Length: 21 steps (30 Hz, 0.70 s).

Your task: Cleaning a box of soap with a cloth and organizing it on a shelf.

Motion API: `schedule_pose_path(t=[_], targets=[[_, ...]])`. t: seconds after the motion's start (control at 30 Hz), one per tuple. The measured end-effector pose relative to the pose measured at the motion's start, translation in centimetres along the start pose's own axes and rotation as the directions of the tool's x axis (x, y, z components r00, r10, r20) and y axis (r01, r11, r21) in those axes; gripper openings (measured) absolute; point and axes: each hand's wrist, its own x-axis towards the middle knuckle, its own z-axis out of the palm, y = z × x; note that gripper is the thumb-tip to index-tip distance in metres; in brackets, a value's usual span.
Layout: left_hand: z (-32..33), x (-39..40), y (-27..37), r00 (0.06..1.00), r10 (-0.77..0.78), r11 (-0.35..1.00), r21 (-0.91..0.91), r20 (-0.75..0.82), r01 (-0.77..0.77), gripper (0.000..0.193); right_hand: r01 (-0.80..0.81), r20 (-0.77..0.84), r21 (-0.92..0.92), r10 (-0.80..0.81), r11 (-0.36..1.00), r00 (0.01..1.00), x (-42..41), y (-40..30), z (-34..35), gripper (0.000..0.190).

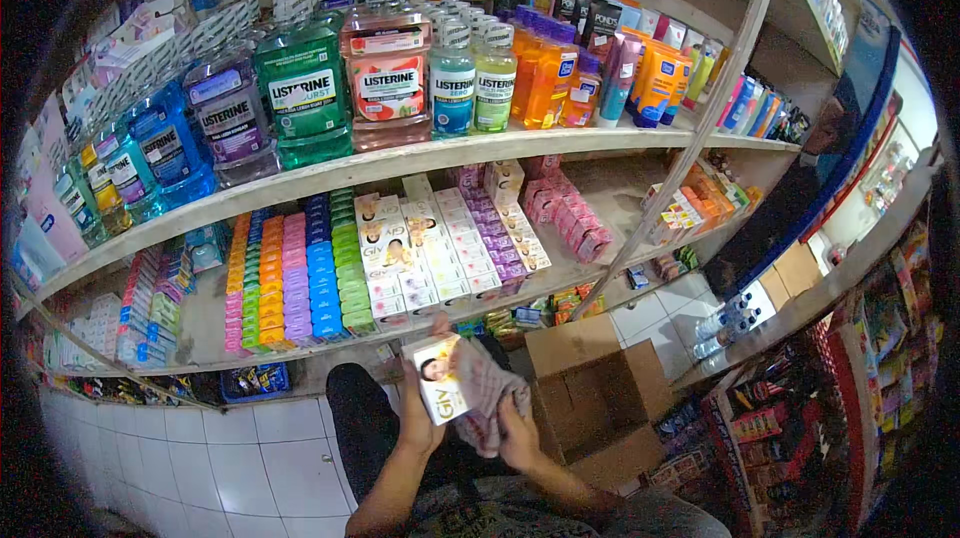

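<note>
My left hand (420,414) grips a white Giv soap box (437,380) above my lap, its printed face turned up toward me. A checked cloth (484,388) is bunched in my right hand (517,429) and touches the box's right side. In front of me, the lower shelf (570,275) bears rows of similar white soap boxes (386,260). Blue soap packs (324,290) and orange packs (271,283) stand in rows to their left. Purple boxes (495,238) and pink boxes (566,212) are to the right.
Listerine bottles (304,95) and orange face-wash bottles (544,80) crowd the upper shelf (420,152). A slanting post (660,197) crosses the shelf front. An open cardboard box (630,455) sits on the floor at my right, near water bottles (724,328). White tiles (240,455) lie at left.
</note>
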Motion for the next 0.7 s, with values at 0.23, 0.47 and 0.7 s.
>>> schedule_pose_path(t=[0.23, 0.47, 0.7], targets=[[0.9, 0.1, 1.3, 0.993, 0.115, 0.975, -0.188, -0.016, -0.116, 0.064, -0.053, 0.097, -0.01, 0.054, 0.999, 0.994, -0.7, 0.7, -0.9, 0.042], [1.0, 0.6, 0.7, 0.913, 0.376, 0.927, 0.074, -0.157, -0.368, 0.082, -0.295, -0.051, 0.318, 0.327, 0.901, 0.944, -0.1, -1.9, 0.1, 0.047], [-0.2, 1.5, -1.0, 0.776, 0.608, 0.578, 0.575, 0.17, -0.579, 0.077, -0.396, 0.115, 0.538, 0.401, 0.744, 0.909, -0.9, -1.8, 0.8, 0.046]])
